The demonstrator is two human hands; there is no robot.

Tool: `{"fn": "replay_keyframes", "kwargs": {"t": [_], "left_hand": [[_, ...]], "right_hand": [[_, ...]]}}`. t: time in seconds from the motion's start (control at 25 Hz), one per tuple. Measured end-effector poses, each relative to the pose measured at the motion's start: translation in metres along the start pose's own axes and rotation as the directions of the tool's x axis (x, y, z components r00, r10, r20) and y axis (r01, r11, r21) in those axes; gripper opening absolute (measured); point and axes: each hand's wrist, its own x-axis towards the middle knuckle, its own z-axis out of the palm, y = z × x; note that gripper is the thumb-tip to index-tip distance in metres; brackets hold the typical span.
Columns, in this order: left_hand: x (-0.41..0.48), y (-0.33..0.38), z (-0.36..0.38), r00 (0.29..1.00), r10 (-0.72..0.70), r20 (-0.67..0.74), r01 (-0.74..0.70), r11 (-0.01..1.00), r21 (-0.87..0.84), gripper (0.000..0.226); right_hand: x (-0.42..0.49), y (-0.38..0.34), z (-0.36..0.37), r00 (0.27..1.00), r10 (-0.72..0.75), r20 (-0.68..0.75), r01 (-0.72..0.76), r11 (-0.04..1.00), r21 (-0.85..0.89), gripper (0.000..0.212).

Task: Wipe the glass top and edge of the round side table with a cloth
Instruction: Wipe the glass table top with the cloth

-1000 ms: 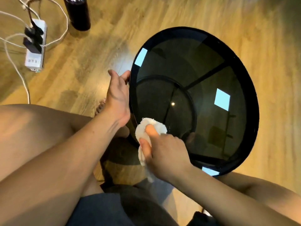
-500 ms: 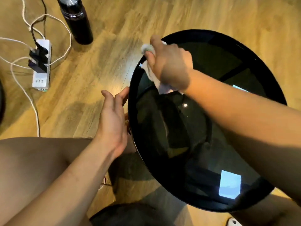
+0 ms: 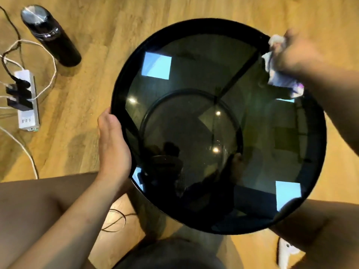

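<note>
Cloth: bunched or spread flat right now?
Bunched. The white cloth is crumpled in the right hand, pressed at the far right rim of the round side table; motion blur hides the folds.

Your left hand (image 3: 114,150) grips the round tabletop (image 3: 194,28) at its left rim, fingers under. Right hand (image 3: 293,53), blurred, presses white cloth (image 3: 279,76) on glass at far-right edge. Black bottle (image 3: 50,35) & power strip (image 3: 29,113) on wood floor (image 3: 81,105), left.
</note>
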Motion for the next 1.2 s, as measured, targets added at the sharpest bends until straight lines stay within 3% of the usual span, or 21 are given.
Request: {"fn": "replay_keyframes", "kwargs": {"t": [0.12, 0.28, 0.44, 0.56, 0.64, 0.76, 0.84, 0.88, 0.92, 1.0, 1.12, 1.2], "left_hand": [[-0.008, 0.003, -0.001, 0.997, 0.081, -0.005, -0.08, 0.989, 0.122, 0.06], [-0.022, 0.011, -0.004, 0.977, 0.212, -0.037, -0.199, 0.954, 0.226, 0.058], [-0.06, 0.043, 0.002, 0.903, 0.428, 0.042, -0.418, 0.85, 0.322, 0.045], [-0.1, 0.054, 0.006, 0.884, 0.42, 0.206, -0.454, 0.875, 0.166, 0.037], [-0.121, 0.052, 0.002, 0.893, 0.324, 0.311, -0.374, 0.92, 0.115, 0.031], [-0.15, 0.048, -0.01, 0.912, 0.021, 0.41, -0.056, 0.996, 0.073, 0.032], [-0.165, 0.053, -0.018, 0.824, -0.168, 0.541, 0.265, 0.959, -0.105, 0.052], [-0.173, 0.058, -0.02, 0.767, -0.189, 0.613, 0.352, 0.923, -0.156, 0.056], [-0.181, 0.062, -0.019, 0.734, -0.185, 0.653, 0.37, 0.916, -0.157, 0.054], [-0.191, 0.07, -0.013, 0.768, -0.121, 0.629, 0.233, 0.967, -0.099, 0.04], [-0.2, 0.079, -0.004, 0.869, 0.059, 0.491, -0.082, 0.996, 0.025, 0.03], [-0.201, 0.086, -0.005, 0.873, 0.127, 0.471, -0.136, 0.991, -0.014, 0.027]], "right_hand": [[-0.065, 0.07, -0.001, 0.993, 0.117, 0.032, -0.116, 0.992, -0.048, 0.032], [-0.199, 0.11, 0.013, 0.978, 0.199, 0.056, -0.199, 0.98, -0.009, 0.031], [-0.333, 0.064, 0.027, 0.97, 0.188, 0.154, -0.204, 0.974, 0.096, 0.026], [-0.387, -0.008, 0.032, 0.942, -0.008, 0.334, -0.06, 0.98, 0.192, 0.028], [-0.388, -0.046, 0.033, 0.886, -0.227, 0.405, 0.001, 0.873, 0.488, 0.021], [-0.378, -0.067, 0.013, 0.832, -0.411, 0.371, -0.143, 0.489, 0.861, 0.022], [-0.378, -0.062, 0.004, 0.818, -0.396, 0.418, -0.348, 0.239, 0.907, 0.031], [-0.38, -0.057, 0.001, 0.806, -0.39, 0.445, -0.428, 0.137, 0.894, 0.032], [-0.382, -0.052, 0.0, 0.805, -0.381, 0.455, -0.468, 0.065, 0.882, 0.033], [-0.383, -0.042, 0.001, 0.838, -0.344, 0.424, -0.443, 0.025, 0.896, 0.048], [-0.382, -0.034, -0.002, 0.928, -0.227, 0.296, -0.273, 0.127, 0.954, 0.068], [-0.381, -0.028, -0.004, 0.971, -0.125, 0.205, -0.187, 0.136, 0.973, 0.066]]}}
